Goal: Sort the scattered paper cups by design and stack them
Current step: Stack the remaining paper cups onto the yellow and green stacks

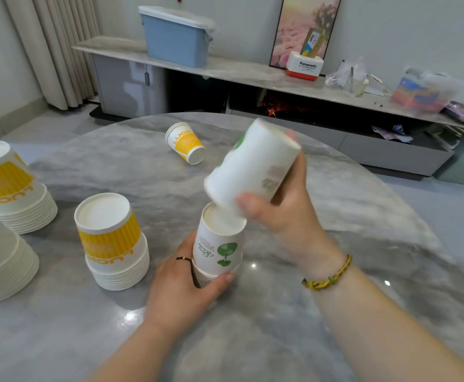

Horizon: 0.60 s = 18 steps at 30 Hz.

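Right hand wrapped round a white paper cup with a green print, thumb across the near wall, fingers behind. Cup smooth, tapered, tilted: rim down and toward the left, closed base up and to the right, long axis slanting from lower left to upper right. Rim just over, perhaps touching, the top of the green-leaf stack; blur hides the contact. Braided yellow bracelet on the right wrist.

Left hand closed round the foot of that stack, thumb in front over the lowest rims, fingers behind, thin dark ring on one finger. Stack upside down on the table, flat base on top, long axis upright, a green leaf motif and script on the wall, also upside down.

Just left, a stack of yellow-striped cups, inverted, rolled rims layered at the bottom. Farther left, a second yellow stack and, at the frame edge, another green-print stack, both inverted. Well apart, toward the far side, one yellow cup on its side, mouth toward the far left, base toward the near right.

Table round, glossy grey marble pattern with light glints. Beyond, a low sideboard with a blue lidded plastic bin.
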Available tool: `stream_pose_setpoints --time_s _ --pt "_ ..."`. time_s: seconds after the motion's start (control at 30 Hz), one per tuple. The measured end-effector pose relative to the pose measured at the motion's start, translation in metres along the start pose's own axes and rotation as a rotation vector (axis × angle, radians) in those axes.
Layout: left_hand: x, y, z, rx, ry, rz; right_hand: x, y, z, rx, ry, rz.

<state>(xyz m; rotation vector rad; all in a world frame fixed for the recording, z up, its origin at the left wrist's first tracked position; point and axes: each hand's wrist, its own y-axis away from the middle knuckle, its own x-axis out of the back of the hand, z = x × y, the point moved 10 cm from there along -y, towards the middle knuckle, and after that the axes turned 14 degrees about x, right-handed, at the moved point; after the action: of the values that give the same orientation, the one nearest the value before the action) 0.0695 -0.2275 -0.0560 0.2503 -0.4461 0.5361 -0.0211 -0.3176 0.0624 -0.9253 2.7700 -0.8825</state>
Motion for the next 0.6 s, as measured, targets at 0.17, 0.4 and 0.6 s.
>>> stream_pose_setpoints --time_s 0.17,0.4,0.6 --pt "0.001 0.000 0.002 0.007 0.015 0.010 -0.028 0.030 0.014 -0.076 0.132 -0.226" --pt "0.001 -0.001 -0.008 0.048 0.077 -0.018 -0.028 0.052 0.034 -0.139 0.278 -0.284" --pt "0.001 -0.001 -0.010 0.075 0.084 -0.005 -0.034 0.035 0.016 0.070 0.380 -0.276"
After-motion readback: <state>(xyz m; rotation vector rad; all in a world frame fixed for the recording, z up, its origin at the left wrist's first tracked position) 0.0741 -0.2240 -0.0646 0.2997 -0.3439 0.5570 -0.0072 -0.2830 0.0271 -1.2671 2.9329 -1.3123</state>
